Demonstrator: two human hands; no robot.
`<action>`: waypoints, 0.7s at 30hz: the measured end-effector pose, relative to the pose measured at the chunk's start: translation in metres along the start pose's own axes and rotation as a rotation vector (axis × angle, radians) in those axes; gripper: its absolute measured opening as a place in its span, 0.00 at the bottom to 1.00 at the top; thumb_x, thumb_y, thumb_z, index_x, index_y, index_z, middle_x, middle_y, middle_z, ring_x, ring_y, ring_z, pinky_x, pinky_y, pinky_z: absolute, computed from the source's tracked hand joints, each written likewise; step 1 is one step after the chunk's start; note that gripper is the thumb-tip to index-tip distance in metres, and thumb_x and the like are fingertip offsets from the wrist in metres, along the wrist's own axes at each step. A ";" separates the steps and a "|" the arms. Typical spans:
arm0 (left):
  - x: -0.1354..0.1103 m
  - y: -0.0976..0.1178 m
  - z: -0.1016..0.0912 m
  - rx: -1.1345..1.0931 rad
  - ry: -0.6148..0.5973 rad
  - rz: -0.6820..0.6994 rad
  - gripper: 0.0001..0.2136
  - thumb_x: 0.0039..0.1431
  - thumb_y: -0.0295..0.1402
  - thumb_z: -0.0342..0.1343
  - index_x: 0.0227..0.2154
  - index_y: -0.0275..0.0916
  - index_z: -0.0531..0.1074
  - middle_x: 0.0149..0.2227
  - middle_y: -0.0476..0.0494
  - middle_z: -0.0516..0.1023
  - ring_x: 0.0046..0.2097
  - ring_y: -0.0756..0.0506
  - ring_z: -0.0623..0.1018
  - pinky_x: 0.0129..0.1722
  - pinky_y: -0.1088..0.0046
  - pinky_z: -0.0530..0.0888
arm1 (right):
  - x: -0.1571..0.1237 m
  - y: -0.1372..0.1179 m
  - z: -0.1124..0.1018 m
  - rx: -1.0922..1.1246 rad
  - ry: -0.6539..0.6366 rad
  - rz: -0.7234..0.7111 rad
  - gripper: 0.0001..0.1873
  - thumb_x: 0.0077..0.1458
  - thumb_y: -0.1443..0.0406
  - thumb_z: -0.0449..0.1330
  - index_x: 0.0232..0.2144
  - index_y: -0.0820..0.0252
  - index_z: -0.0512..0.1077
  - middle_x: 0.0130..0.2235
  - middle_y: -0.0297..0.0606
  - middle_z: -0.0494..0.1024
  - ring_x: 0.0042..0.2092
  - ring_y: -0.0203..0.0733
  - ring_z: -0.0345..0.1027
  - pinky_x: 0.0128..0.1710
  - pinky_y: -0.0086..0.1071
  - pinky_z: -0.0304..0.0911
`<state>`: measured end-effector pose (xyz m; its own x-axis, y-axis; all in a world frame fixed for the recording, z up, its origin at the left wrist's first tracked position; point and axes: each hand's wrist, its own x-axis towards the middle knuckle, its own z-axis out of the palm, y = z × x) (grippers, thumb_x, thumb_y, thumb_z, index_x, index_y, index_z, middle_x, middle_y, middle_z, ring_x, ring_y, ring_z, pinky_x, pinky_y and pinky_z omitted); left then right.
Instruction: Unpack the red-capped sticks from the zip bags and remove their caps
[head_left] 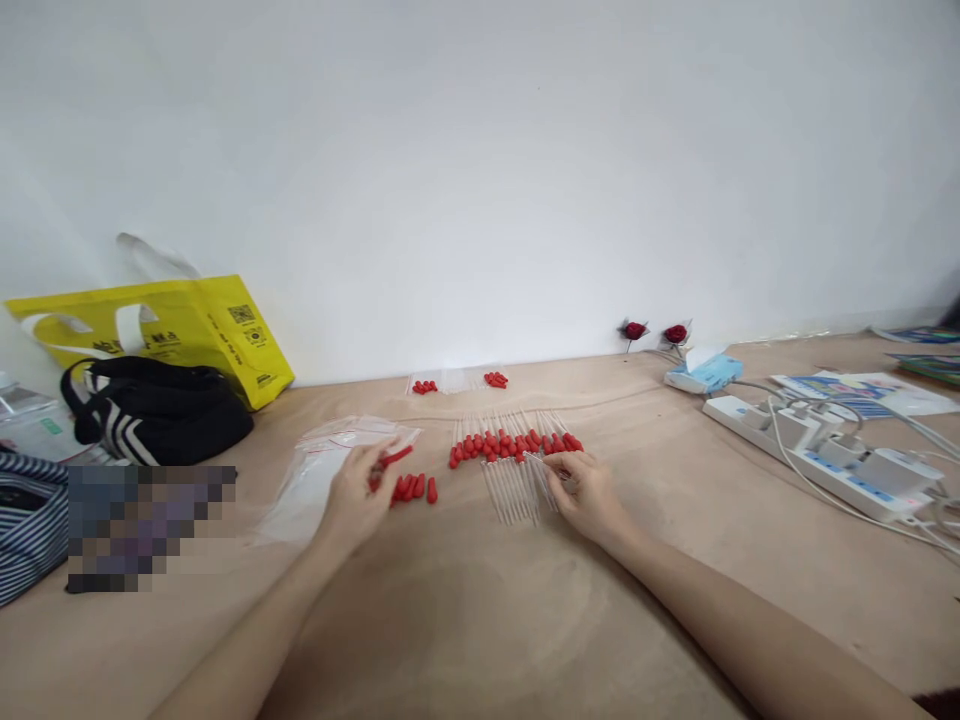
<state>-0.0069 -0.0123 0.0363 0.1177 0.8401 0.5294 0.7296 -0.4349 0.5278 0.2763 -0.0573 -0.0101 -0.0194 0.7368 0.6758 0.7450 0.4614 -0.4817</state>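
My left hand is closed with a red dropper bulb at its fingertips, over a few loose red bulbs. Beside it lie clear zip bags. My right hand pinches a thin clear dropper tube between thumb and forefinger. Just left of that hand, a bundle of bare clear tubes rests on the table. Behind them is a row of droppers with red bulbs, their clear tubes pointing toward the wall.
Farther back lies a clear bag with red-bulbed droppers. A yellow bag and black pouch stand at left. On the right are a white power strip with cables, a blue tissue pack and two dark red flowers.
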 end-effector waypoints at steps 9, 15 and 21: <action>0.049 -0.053 -0.023 0.162 -0.204 -0.209 0.12 0.40 0.42 0.52 0.25 0.38 0.68 0.24 0.50 0.72 0.25 0.49 0.69 0.25 0.75 0.65 | 0.001 0.000 0.021 -0.118 -0.007 -0.142 0.10 0.50 0.71 0.50 0.22 0.61 0.69 0.22 0.33 0.70 0.27 0.34 0.60 0.37 0.32 0.49; 0.049 -0.063 -0.016 0.074 -0.318 -0.281 0.12 0.36 0.43 0.57 0.20 0.39 0.69 0.23 0.49 0.73 0.26 0.47 0.71 0.25 0.75 0.65 | -0.002 -0.005 0.024 -0.209 -0.115 -0.155 0.09 0.51 0.68 0.51 0.23 0.60 0.69 0.22 0.33 0.69 0.30 0.36 0.60 0.40 0.34 0.46; 0.046 -0.064 -0.019 -0.028 -0.362 -0.324 0.17 0.37 0.49 0.55 0.21 0.38 0.70 0.22 0.49 0.74 0.27 0.46 0.72 0.26 0.74 0.66 | -0.004 -0.017 0.016 -0.263 -0.241 -0.144 0.11 0.52 0.61 0.52 0.23 0.59 0.69 0.25 0.34 0.69 0.33 0.37 0.59 0.41 0.38 0.44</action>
<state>-0.0611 0.0482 0.0388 0.1177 0.9904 0.0726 0.7494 -0.1366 0.6479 0.2532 -0.0603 -0.0132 -0.2690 0.7833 0.5604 0.8682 0.4491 -0.2110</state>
